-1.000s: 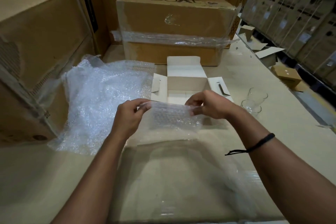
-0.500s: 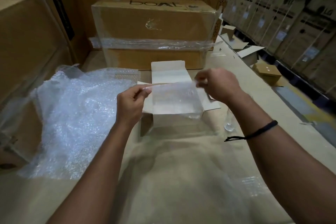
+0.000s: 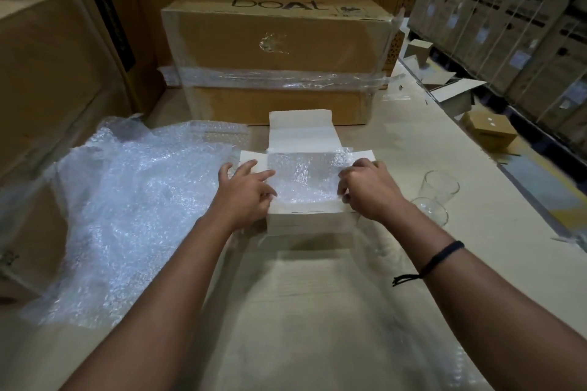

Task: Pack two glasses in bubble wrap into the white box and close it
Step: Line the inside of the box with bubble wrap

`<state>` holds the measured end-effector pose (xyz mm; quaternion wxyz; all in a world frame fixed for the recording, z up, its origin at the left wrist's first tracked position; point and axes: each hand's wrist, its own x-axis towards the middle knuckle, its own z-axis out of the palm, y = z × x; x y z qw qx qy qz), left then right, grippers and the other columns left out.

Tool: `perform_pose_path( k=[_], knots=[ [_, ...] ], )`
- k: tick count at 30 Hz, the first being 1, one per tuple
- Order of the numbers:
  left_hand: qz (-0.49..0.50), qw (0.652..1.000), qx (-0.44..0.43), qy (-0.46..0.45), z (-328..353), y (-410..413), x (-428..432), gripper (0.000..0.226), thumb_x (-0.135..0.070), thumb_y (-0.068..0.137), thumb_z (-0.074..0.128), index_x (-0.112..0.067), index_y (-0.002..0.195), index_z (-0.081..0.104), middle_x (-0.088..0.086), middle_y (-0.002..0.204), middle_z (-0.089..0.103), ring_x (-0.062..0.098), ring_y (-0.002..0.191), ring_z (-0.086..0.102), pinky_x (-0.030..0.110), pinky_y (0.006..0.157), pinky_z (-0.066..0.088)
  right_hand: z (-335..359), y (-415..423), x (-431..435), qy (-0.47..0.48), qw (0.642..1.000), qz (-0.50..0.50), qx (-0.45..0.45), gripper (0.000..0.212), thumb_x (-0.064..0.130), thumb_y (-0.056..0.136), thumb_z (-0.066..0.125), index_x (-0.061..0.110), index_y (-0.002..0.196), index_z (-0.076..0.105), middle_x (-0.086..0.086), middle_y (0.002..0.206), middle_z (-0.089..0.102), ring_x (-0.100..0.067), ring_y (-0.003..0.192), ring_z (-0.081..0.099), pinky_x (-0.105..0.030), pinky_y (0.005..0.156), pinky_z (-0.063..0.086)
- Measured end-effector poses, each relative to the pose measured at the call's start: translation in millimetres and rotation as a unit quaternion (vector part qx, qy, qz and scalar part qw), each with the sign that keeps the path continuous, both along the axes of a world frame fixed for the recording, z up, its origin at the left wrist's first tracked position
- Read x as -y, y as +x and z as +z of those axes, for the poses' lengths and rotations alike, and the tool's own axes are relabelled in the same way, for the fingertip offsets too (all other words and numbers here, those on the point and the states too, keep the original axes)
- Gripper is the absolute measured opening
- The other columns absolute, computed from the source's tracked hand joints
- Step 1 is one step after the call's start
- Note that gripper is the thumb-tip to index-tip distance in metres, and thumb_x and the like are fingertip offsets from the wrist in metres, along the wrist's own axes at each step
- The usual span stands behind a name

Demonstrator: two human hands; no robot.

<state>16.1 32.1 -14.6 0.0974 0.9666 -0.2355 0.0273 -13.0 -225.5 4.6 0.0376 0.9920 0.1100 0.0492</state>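
Nearest the viewer, a beige work table (image 3: 317, 311) carries all items. A black cord wristband (image 3: 441, 255) sits on the right forearm, short of the white cardboard box (image 3: 309, 219). The box stands open at mid-table, its near wall facing the viewer. A small clear bubble-wrap sheet (image 3: 301, 174) lies spread across the box opening. The left hand (image 3: 246, 192) is at the box's left side, fingers spread and mostly straight. Its fingertips rest on the left side flap and the sheet's left edge, and it grasps nothing. The right hand (image 3: 368, 192) is at the box's right side, fingers bent with knuckles up over the sheet's right edge. Whether it pinches the sheet cannot be determined. Two clear drinking glasses (image 3: 440, 187) stand unwrapped on the table right of the box, touching or nearly so. A large crumpled heap of bubble wrap (image 3: 127, 200) lies left of the box. The box's white lid flap (image 3: 300, 130) stands raised at its far side. Just behind the box is a taped brown carton printed "boAt" (image 3: 276, 51). A small brown box (image 3: 490, 133) sits farther off, to the right.
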Motion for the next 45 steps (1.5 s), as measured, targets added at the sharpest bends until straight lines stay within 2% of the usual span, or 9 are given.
perform_pose_path(
  k=[4,10,13,16,19,24,29,35,45],
  knots=[
    [-0.003,0.995,-0.02,0.097,6.1,2.2,13.3,0.033,-0.038,0.089,0.044,-0.034,0.101,0.074,-0.01,0.155,0.032,0.02,0.146,0.01,0.057,0.113,-0.005,-1.9,10.5,-3.9,-0.077,0.993,0.047,-0.074,0.016,0.023,0.085,0.062,0.03,0.096,0.072,0.008,0.115,0.066,-0.015,0.128,0.043,-0.041,0.108,0.021],
    [0.003,0.996,0.026,0.087,6.3,5.4,24.7,0.03,-0.042,0.092,0.049,-0.031,0.094,0.077,-0.012,0.14,0.052,0.018,0.142,0.025,0.051,0.109,-0.006,4.3,20.2,-11.4,-0.118,0.971,0.034,-0.206,0.027,0.027,0.092,0.059,0.027,0.118,0.065,-0.001,0.122,0.064,-0.019,0.127,0.05,-0.049,0.118,0.003],
    [-0.002,0.997,0.076,0.013,11.2,12.3,27.7,0.018,-0.03,0.092,0.059,-0.029,0.102,0.073,-0.013,0.123,0.065,0.014,0.134,0.039,0.047,0.111,0.002,22.7,23.4,-8.9,-0.032,0.977,-0.004,-0.212,0.037,0.036,0.092,0.063,0.024,0.126,0.062,-0.002,0.127,0.063,-0.022,0.121,0.055,-0.037,0.109,0.032],
    [-0.017,0.996,0.041,0.071,15.8,23.3,37.0,0.024,-0.031,0.088,0.065,-0.03,0.112,0.068,-0.011,0.129,0.061,0.014,0.135,0.038,0.05,0.112,0.003,24.1,33.0,-10.7,0.045,0.984,-0.005,-0.17,0.047,0.04,0.09,0.065,0.023,0.133,0.056,-0.003,0.131,0.061,-0.024,0.117,0.056,-0.036,0.097,0.047],
    [-0.032,0.977,-0.022,0.212,9.4,31.7,51.3,0.042,-0.05,0.082,0.067,-0.031,0.119,0.065,-0.003,0.134,0.057,0.022,0.136,0.034,0.058,0.112,0.0,-0.3,40.8,-22.5,-0.08,0.971,0.024,-0.223,0.069,0.053,0.085,0.064,0.026,0.144,0.042,-0.001,0.145,0.049,-0.023,0.134,0.044,-0.048,0.116,0.024],
    [-0.031,0.942,-0.014,0.334,-8.6,36.6,61.4,0.034,-0.039,0.083,0.061,-0.024,0.114,0.066,0.011,0.139,0.053,0.031,0.139,0.03,0.065,0.11,-0.007,-30.6,49.3,-25.1,-0.193,0.959,0.042,-0.203,0.044,0.043,0.094,0.045,0.029,0.136,0.048,-0.006,0.145,0.048,-0.026,0.142,0.031,-0.064,0.112,-0.007],
    [-0.035,0.959,-0.034,0.28,-0.1,46.9,61.4,0.04,-0.045,0.083,0.066,-0.026,0.118,0.064,0.003,0.127,0.062,0.025,0.132,0.04,0.064,0.11,-0.008,-18.3,56.6,-27.7,-0.213,0.938,0.016,-0.272,0.053,0.055,0.091,0.05,0.027,0.136,0.051,-0.002,0.141,0.053,-0.028,0.141,0.033,-0.065,0.111,-0.011],
    [-0.025,0.946,0.0,0.323,-1.5,44.2,61.4,0.046,-0.056,0.074,0.07,-0.025,0.108,0.068,0.001,0.12,0.065,0.026,0.133,0.038,0.064,0.109,-0.009,-18.0,60.1,-32.9,-0.153,0.972,0.027,-0.176,0.061,0.07,0.085,0.049,0.021,0.122,0.055,-0.004,0.12,0.066,-0.027,0.124,0.053,-0.06,0.117,-0.001],
    [-0.028,0.941,0.029,0.335,3.2,40.4,59.4,0.037,-0.047,0.075,0.071,-0.022,0.102,0.069,0.002,0.111,0.067,0.028,0.135,0.035,0.066,0.107,-0.016,-11.7,53.4,-29.7,-0.193,0.966,0.006,-0.17,0.075,0.066,0.073,0.067,0.019,0.129,0.054,-0.007,0.128,0.06,-0.031,0.134,0.039,-0.069,0.109,-0.008]
  ],
)
